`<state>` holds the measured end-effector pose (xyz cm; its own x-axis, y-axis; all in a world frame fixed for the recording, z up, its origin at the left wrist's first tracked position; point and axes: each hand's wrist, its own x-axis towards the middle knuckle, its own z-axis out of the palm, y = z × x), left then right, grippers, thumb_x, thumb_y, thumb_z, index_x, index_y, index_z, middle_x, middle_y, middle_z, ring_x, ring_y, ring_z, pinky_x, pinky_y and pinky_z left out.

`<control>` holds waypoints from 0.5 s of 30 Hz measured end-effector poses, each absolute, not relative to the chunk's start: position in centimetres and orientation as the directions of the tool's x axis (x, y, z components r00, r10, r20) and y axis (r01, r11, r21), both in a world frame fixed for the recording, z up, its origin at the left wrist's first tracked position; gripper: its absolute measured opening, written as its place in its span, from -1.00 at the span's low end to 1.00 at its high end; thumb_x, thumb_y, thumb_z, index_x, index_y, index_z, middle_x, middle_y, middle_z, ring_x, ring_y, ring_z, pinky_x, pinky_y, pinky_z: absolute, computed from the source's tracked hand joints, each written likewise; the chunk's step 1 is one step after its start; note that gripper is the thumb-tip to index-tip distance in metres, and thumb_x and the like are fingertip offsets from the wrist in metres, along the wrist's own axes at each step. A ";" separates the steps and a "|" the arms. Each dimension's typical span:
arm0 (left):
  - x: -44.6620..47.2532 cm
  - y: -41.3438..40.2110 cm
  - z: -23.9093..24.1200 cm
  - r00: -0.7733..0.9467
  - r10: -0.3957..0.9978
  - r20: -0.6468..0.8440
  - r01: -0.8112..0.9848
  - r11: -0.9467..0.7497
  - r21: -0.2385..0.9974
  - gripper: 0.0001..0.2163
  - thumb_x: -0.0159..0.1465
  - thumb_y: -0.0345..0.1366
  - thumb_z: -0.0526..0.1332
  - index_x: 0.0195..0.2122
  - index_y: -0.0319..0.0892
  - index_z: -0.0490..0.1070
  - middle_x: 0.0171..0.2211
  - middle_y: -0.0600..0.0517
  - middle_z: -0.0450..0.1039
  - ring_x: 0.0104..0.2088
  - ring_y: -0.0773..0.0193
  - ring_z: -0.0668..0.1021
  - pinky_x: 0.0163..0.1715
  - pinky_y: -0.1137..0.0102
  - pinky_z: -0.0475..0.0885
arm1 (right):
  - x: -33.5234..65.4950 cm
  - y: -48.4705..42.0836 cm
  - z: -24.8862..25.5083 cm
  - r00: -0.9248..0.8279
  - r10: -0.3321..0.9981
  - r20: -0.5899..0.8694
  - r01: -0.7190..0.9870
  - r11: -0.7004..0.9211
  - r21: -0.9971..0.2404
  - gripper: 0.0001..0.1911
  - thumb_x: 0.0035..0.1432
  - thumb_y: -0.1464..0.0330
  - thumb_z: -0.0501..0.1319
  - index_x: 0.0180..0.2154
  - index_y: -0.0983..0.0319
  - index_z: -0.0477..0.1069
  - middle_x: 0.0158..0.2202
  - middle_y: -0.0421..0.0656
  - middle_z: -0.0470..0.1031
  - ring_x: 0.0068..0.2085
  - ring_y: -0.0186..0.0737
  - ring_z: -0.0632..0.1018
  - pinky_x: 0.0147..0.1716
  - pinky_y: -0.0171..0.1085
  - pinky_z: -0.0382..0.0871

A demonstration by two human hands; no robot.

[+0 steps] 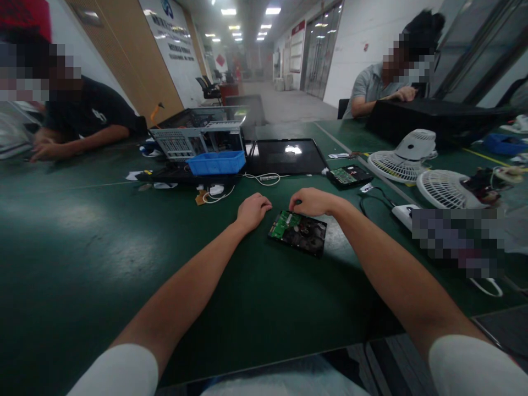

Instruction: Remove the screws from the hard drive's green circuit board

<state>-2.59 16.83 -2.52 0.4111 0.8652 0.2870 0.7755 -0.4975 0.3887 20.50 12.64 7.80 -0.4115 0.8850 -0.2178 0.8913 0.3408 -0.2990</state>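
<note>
we see a hard drive (297, 232) lying flat on the green table (103, 247) with its circuit-board side up, just in front of both of our hands. our right hand (311, 201) rests at the drive's far edge, fingers curled down so the fingertips touch its green board corner; it does not grip the drive. our left hand (252, 211) sits on the table just to the left of the drive, loosely curled into a soft fist, holding nothing that we can make out and not touching the drive.

beyond our hands lies a white cable (264, 179), and behind it a blue plastic tray (216, 163) in front of an opened computer case (198, 135). a dark side panel (286, 157) lies flat next to the case, and a second drive (350, 176) sits to the right of it. further right two white desk fans (402, 157) lie near each other on the table. a person in a dark shirt (88, 118) leans on the table at far left, and another person in a grey shirt (371, 88) sits at far right behind a black case (433, 118).
</note>
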 end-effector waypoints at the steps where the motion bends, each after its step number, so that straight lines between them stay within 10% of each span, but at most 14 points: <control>1: -2.6 16.8 -2.5 0.416 0.863 0.286 0.774 -0.501 0.387 -0.86 0.40 -0.24 0.26 -0.22 -0.07 0.62 -0.13 -0.02 0.57 -0.07 0.13 0.57 -0.01 0.27 0.46 | 20.6 12.7 7.8 -0.407 0.887 -0.220 0.893 0.336 -0.298 -0.70 0.14 0.38 0.22 -0.14 0.18 0.68 -0.13 -0.09 0.69 -0.12 -0.08 0.63 -0.20 -0.27 0.37; 15: -3.3 16.6 -2.5 0.385 0.866 0.318 0.769 -0.492 0.408 -0.88 0.44 -0.32 0.16 -0.16 -0.11 0.50 -0.13 -0.05 0.57 -0.10 0.12 0.59 -0.05 0.25 0.46 | 21.9 13.3 8.1 -0.391 0.900 -0.193 0.896 0.324 -0.303 -0.69 0.14 0.41 0.21 -0.11 0.20 0.65 -0.19 -0.11 0.69 -0.14 -0.10 0.62 -0.25 -0.26 0.34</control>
<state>-3.32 16.59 -2.49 0.3854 0.8662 0.3180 0.7691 -0.4920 0.4079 21.92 13.34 8.09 -0.3911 0.8998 -0.1934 0.8962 0.3244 -0.3027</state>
